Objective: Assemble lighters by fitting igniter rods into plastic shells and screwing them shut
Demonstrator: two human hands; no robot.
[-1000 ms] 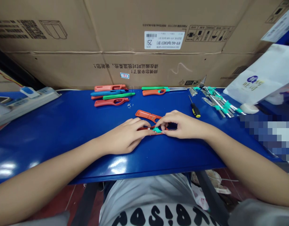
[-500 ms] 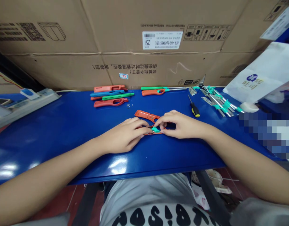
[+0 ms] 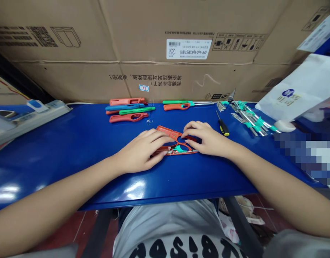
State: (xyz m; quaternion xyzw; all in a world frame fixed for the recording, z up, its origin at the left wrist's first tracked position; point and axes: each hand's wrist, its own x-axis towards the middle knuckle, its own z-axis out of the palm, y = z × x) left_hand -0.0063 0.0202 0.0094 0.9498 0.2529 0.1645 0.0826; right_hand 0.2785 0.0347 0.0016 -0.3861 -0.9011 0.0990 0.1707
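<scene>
My left hand [image 3: 145,152] is closed on the left end of an orange lighter shell half [image 3: 178,153], which lies open side up on the table. Inside the shell sit a teal trigger [image 3: 178,148] and small metal parts. Just behind it lies the other orange shell half [image 3: 165,132], slanting down to the right. My right hand [image 3: 204,138] is over that half's right end, thumb and fingers apart. Whether its fingertips touch the plastic is hard to tell.
Several lighter casings [image 3: 130,117] lie at the back left, two lighters [image 3: 178,106] at back centre. A screwdriver [image 3: 223,126], metal tubes with teal parts [image 3: 251,118] and a white bag [image 3: 286,86] are on the right. A power strip [image 3: 46,113] lies left, cardboard [image 3: 86,82] behind.
My right hand has lifted off the teal trigger and its fingers have spread, moving slightly up and right. More of the near shell now shows. My left hand stays at its left end.
</scene>
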